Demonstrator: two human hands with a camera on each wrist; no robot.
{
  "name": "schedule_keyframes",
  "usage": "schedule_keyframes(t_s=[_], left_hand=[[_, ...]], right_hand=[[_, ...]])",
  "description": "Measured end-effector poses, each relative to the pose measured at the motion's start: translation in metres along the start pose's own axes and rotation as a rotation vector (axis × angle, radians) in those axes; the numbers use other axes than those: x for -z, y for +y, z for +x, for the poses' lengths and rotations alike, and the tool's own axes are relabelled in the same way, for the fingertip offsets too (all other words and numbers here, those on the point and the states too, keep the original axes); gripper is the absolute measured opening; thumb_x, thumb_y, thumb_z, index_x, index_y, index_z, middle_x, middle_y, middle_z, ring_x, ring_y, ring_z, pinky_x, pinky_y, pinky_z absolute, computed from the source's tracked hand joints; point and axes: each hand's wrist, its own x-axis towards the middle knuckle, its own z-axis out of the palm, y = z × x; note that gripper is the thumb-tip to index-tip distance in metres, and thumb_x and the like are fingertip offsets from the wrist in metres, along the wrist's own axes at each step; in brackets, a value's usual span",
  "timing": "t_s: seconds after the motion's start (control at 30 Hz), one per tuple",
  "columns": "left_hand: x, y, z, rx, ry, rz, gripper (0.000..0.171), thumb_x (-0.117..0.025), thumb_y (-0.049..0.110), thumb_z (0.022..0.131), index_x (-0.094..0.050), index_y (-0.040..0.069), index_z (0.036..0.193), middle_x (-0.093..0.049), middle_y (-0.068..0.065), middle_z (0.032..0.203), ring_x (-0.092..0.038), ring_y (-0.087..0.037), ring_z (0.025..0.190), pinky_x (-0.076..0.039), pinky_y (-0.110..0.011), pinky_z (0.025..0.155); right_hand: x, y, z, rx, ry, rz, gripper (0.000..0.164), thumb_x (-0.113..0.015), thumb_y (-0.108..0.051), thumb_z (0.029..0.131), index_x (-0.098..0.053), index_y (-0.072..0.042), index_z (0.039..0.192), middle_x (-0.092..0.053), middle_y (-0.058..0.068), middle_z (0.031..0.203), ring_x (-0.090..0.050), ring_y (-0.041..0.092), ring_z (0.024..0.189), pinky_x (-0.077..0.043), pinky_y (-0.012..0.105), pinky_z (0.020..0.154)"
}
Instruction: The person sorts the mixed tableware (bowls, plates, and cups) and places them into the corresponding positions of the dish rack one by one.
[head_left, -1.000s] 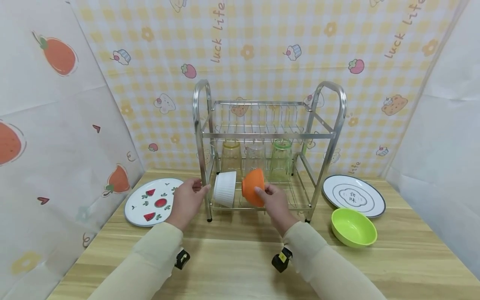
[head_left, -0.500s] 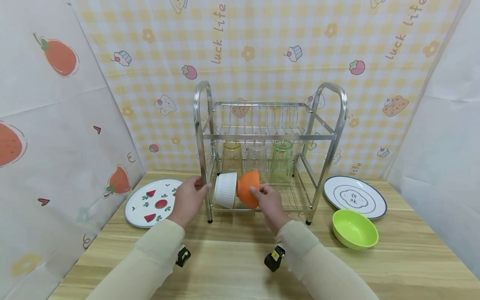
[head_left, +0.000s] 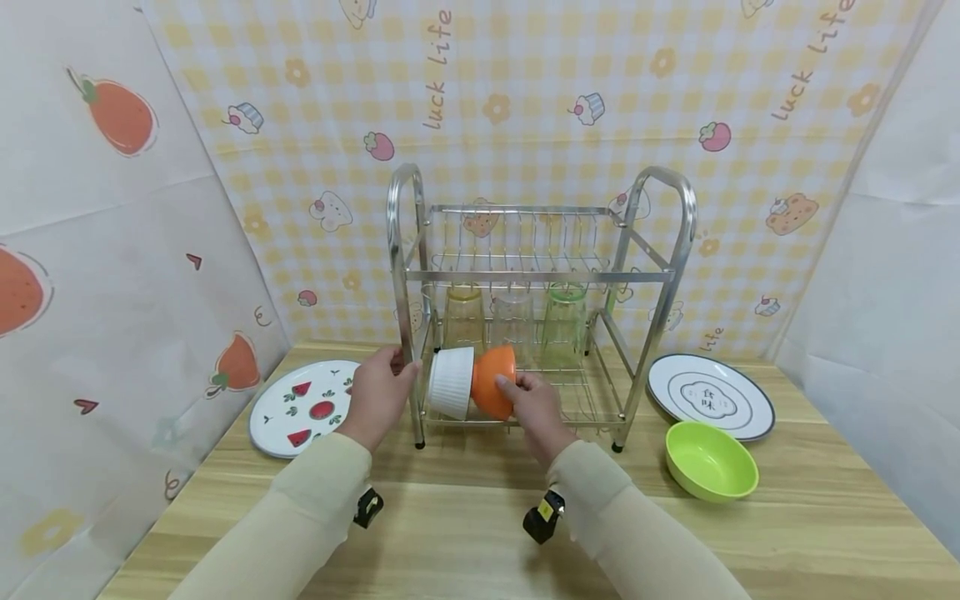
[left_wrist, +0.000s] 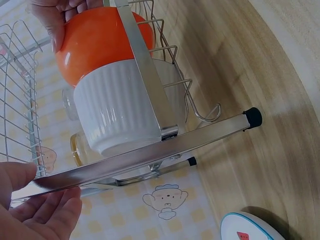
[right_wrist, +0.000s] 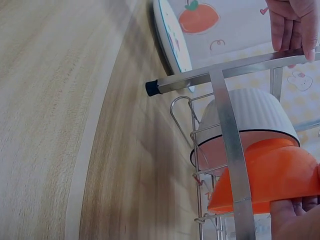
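Note:
On the lower tier of a metal dish rack (head_left: 536,276), a white ribbed bowl (head_left: 452,385) stands on its side at the left. An orange bowl (head_left: 487,382), also tipped on its side, has its base at the white bowl's mouth. My right hand (head_left: 536,410) pinches the orange bowl by its rim, the thumb on the near side. My left hand (head_left: 377,398) grips the rack's left front post, with the thumb and fingers on either side of it in the left wrist view. Behind the bowls are yellow (head_left: 463,317), clear (head_left: 512,317) and green (head_left: 564,325) glasses, upside down.
A plate with watermelon pictures (head_left: 300,408) lies left of the rack on the wooden table (head_left: 450,533). To the right are a white plate with a dark rim (head_left: 675,379) and a lime green bowl (head_left: 708,462). A checked cloth (head_left: 525,125) hangs behind.
My right hand has moved the orange bowl left, up against the white bowl's mouth. The left hand has stayed on the rack post.

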Motion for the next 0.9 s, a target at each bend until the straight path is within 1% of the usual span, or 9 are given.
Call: schedule_keyframes(t_s=[0.17,0.3,0.47,0.67,0.9], left_hand=[[0.000,-0.001,0.001,-0.001,0.000,0.006,0.030,-0.058,0.015,0.097,-0.058,-0.004,0.120,-0.066,-0.021,0.111,-0.062,-0.031,0.104,-0.051,-0.043,0.085],[0.001,-0.002,0.002,-0.014,0.013,0.026,0.028,-0.059,0.014,0.097,-0.060,-0.005,0.118,-0.067,-0.021,0.107,-0.063,-0.030,0.099,-0.051,-0.042,0.081],[0.001,-0.002,0.003,-0.031,0.024,0.039,0.026,-0.060,0.013,0.096,-0.062,-0.006,0.114,-0.068,-0.020,0.102,-0.064,-0.029,0.093,-0.052,-0.040,0.077],[0.001,-0.002,0.005,-0.022,0.018,0.040,0.024,-0.061,0.012,0.095,-0.063,-0.006,0.112,-0.068,-0.019,0.099,-0.063,-0.027,0.091,-0.052,-0.038,0.075],[0.000,-0.003,0.006,-0.036,0.024,0.038,0.023,-0.061,0.011,0.095,-0.063,-0.005,0.111,-0.068,-0.019,0.098,-0.063,-0.027,0.089,-0.052,-0.038,0.074]], right_hand=[[-0.002,0.004,0.002,-0.017,-0.001,0.018,0.029,-0.059,-0.019,0.097,-0.062,0.004,0.114,-0.058,0.015,0.122,-0.056,0.026,0.108,-0.046,0.042,0.095],[-0.003,0.006,0.004,-0.025,0.008,0.013,0.028,-0.059,-0.019,0.097,-0.063,0.003,0.113,-0.060,0.014,0.119,-0.056,0.024,0.106,-0.047,0.041,0.093],[-0.002,0.007,0.006,-0.027,0.002,0.027,0.027,-0.060,-0.018,0.097,-0.063,0.003,0.113,-0.061,0.014,0.117,-0.056,0.024,0.105,-0.046,0.042,0.094],[0.000,0.007,0.007,-0.028,-0.008,0.009,0.028,-0.060,-0.020,0.097,-0.063,0.003,0.112,-0.061,0.013,0.118,-0.056,0.024,0.106,-0.047,0.040,0.093],[0.001,0.007,0.010,-0.029,-0.022,-0.014,0.029,-0.061,-0.022,0.097,-0.064,0.002,0.113,-0.060,0.012,0.116,-0.055,0.023,0.104,-0.047,0.039,0.092]])
